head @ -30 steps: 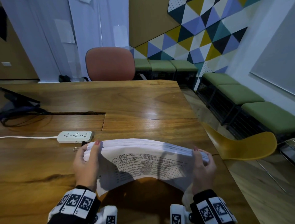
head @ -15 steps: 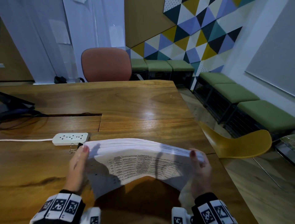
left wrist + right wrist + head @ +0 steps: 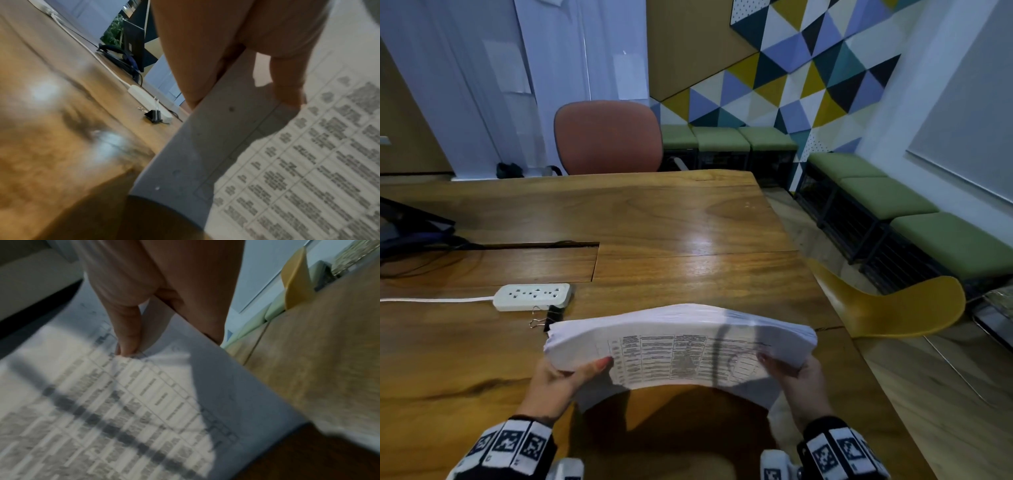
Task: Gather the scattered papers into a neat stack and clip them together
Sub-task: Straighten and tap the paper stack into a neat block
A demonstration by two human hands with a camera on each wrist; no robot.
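Observation:
A thick stack of printed papers (image 3: 678, 339) stands on edge above the wooden table (image 3: 654, 219), bowed upward in the middle, its table-printed face toward me. My left hand (image 3: 566, 373) grips its left end, thumb on the front sheet (image 3: 287, 162). My right hand (image 3: 796, 371) grips the right end, thumb pressed on the print (image 3: 127, 340). A black binder clip (image 3: 551, 317) with wire handles lies on the table just behind the stack's left corner, also in the left wrist view (image 3: 153, 116).
A white power strip (image 3: 532, 296) with its cord lies left of the clip. A yellow chair (image 3: 893, 308) sits by the table's right edge, an orange chair (image 3: 607, 137) at the far side. Dark cables and a monitor base (image 3: 410, 229) are far left.
My left hand moved from flat against the stack's left edge to a grip at its lower left corner. The stack now sits squarer and a little nearer me.

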